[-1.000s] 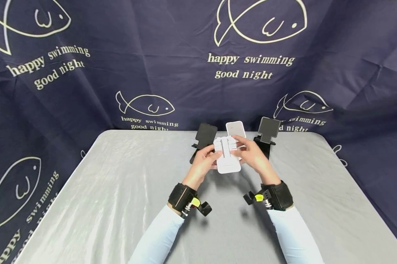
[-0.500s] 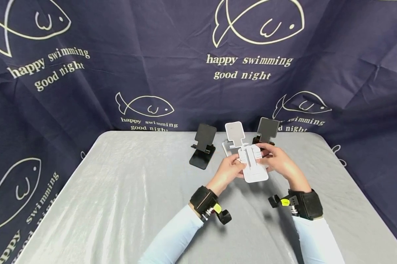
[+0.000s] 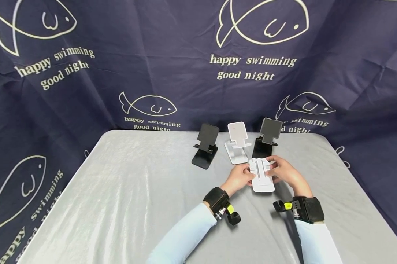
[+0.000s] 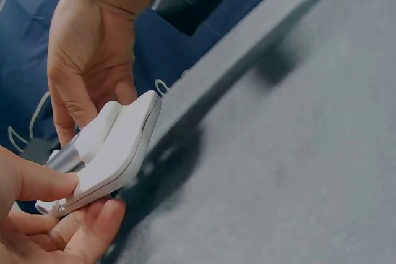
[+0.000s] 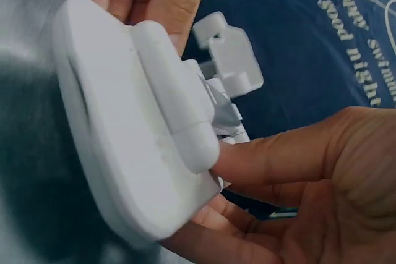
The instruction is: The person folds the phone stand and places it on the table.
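Note:
Between both hands, right of the table's middle, is a folded white phone stand [image 3: 263, 185]. My left hand [image 3: 237, 178] grips its left edge, thumb on top and fingers beneath, as the left wrist view shows. On the opposite edge my right hand [image 3: 285, 174] pinches it; in the right wrist view the thumb [image 5: 266, 159] lies against the folded arm and fingers reach under the flat base [image 5: 105, 109]. A shadow [image 4: 179, 153] falls on the cloth below the stand. The far side of the stand is partly hidden by the fingers.
Behind the hands, along the table's back edge, three unfolded phone stands form a row: a black one [image 3: 205, 157], a white one [image 3: 238, 135] and another black one [image 3: 270, 130]. A grey cloth [image 3: 126, 190] covers the table. Dark blue printed fabric [image 3: 185, 44] hangs behind it.
Both hands have carried the folded white phone stand right and toward the body. The unfolded white stand and the left black one, partly covered before, now show fully.

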{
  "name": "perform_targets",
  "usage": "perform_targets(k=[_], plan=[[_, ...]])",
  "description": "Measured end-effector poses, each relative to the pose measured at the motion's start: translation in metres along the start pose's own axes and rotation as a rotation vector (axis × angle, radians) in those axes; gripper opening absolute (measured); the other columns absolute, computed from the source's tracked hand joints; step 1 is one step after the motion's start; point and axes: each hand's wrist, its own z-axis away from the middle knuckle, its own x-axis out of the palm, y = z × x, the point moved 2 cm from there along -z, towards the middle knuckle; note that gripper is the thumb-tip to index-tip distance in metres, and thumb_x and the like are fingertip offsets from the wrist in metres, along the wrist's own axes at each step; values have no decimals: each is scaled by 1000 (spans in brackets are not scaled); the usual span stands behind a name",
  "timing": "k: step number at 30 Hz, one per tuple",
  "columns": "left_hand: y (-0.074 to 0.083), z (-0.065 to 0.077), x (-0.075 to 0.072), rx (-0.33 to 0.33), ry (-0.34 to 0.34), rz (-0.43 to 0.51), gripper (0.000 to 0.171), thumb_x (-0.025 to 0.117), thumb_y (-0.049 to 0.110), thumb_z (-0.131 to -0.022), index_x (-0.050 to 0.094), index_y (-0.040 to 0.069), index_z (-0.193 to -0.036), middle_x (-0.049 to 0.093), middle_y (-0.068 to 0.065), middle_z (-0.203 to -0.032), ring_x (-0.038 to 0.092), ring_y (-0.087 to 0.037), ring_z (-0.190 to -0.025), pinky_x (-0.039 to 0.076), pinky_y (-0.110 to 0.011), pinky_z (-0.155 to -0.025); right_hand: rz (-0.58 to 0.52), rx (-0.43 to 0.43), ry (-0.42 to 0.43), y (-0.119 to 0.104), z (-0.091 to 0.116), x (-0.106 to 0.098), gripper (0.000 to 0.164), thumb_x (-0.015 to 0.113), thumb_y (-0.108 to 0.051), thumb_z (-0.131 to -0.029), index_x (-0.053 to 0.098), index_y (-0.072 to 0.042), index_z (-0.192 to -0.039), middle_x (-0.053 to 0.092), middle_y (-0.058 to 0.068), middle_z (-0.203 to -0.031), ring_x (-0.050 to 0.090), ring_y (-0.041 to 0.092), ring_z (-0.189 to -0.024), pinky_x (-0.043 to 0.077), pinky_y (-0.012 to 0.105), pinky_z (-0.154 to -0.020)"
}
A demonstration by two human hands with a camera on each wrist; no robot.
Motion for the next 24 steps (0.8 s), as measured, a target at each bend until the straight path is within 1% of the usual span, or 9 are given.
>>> perform_targets(k=[3, 5, 7, 9, 11, 13, 16, 20, 24], plan=[[-3, -3, 6, 5, 8, -83, 28, 64, -1, -85, 61, -6, -113, 67, -12, -72, 68, -27, -60, 52, -22, -50, 6, 36, 5, 7, -1, -2, 58, 60, 5, -83, 32, 13, -133, 48, 21, -99, 57, 19, -78, 56, 37, -62], [-4, -4, 9, 12, 14, -130, 30, 65, -1, -85, 60, -6, -114, 68, -13, -73, 68, -28, -60, 48, -19, -46, 5, 59, 0, 11, -2, -3, 59, 60, 5, -83, 32, 13, -134, 47, 20, -98, 56, 20, -78, 57, 37, -62], [-6, -5, 12, 22, 27, -157, 30, 65, -2, -84, 61, -6, -113, 67, -11, -69, 65, -24, -54, 45, -17, -45, 14, 77, -6, 14, -3, -3, 60, 60, 6, -82, 31, 13, -134, 47, 20, -99, 55, 20, -79, 56, 37, -62], [-7, -5, 15, 47, 39, -184, 29, 65, -3, -83, 62, -6, -111, 63, -6, -64, 60, -16, -48, 43, -15, -44, 20, 94, -7, 18, -4, -4, 60, 60, 6, -82, 30, 13, -134, 47, 21, -100, 54, 20, -79, 56, 36, -62], [-8, -6, 17, 82, 62, -235, 26, 66, -2, -81, 64, -4, -106, 56, 1, -61, 51, -5, -49, 41, -13, -46, 31, 107, -8, 20, -5, -5, 61, 59, 7, -80, 30, 14, -133, 48, 23, -101, 54, 21, -79, 56, 36, -62], [-8, -6, 18, 118, 78, -279, 22, 68, -2, -78, 66, -2, -100, 50, 4, -61, 43, -1, -51, 38, -12, -48, 49, 120, -10, 22, -5, -5, 61, 58, 7, -79, 30, 15, -132, 49, 25, -102, 55, 21, -79, 56, 37, -62], [-8, -6, 18, 143, 103, -333, 16, 70, -1, -75, 67, 0, -91, 47, 6, -63, 39, 0, -56, 33, -12, -51, 72, 126, -12, 24, -7, -4, 60, 59, 7, -78, 32, 17, -130, 50, 27, -103, 57, 22, -80, 57, 37, -65], [-9, -6, 17, 141, 111, -317, 13, 72, -1, -75, 68, 0, -87, 47, 5, -64, 39, 0, -56, 33, -12, -51, 112, 112, 4, 27, -11, -3, 57, 60, 7, -76, 36, 18, -127, 53, 28, -102, 57, 22, -80, 57, 35, -66], [-11, -6, 17, 169, 116, -354, 9, 73, 0, -74, 64, 1, -74, 44, 6, -60, 37, 0, -54, 30, -13, -49, 170, 72, 16, 27, -12, -1, 54, 61, 7, -74, 41, 22, -121, 57, 30, -99, 58, 18, -73, 54, 31, -63]])
